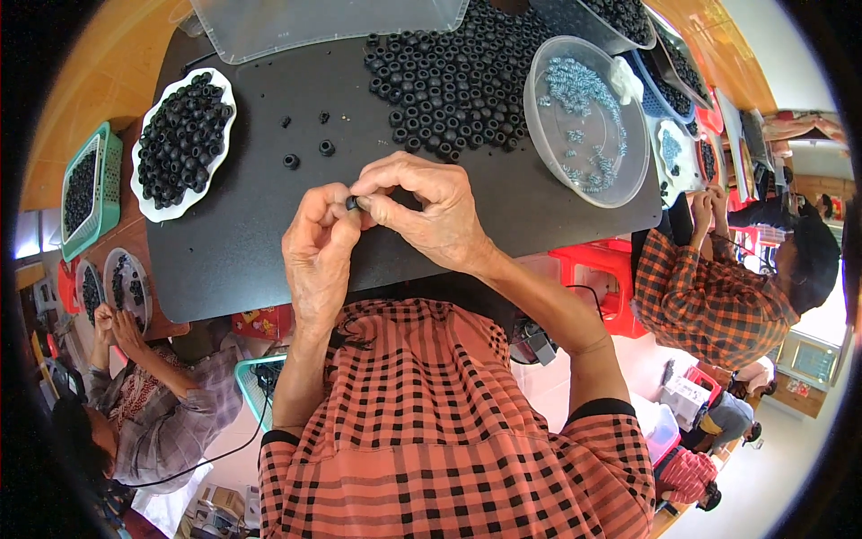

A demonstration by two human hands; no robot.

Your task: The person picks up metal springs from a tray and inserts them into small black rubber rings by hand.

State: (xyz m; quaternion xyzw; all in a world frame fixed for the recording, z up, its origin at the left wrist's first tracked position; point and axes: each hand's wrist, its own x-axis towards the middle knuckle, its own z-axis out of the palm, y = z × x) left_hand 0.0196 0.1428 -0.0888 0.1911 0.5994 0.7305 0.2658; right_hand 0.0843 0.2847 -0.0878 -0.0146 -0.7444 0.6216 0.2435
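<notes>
A black mat (251, 225) covers the counter (99, 63), with a clear plastic lid (314, 22) at its far edge. A heap of black ring-shaped parts (458, 81) lies on the mat beside a clear round bowl (548, 135) of small silvery springs (575, 90); a white scalloped dish (144, 198) holds more black parts. Over the mat's near edge, the left hand (316, 256) and right hand (426, 211) meet, their fingers (382, 208) pressed together, pinching one small black part (352, 203) between them.
</notes>
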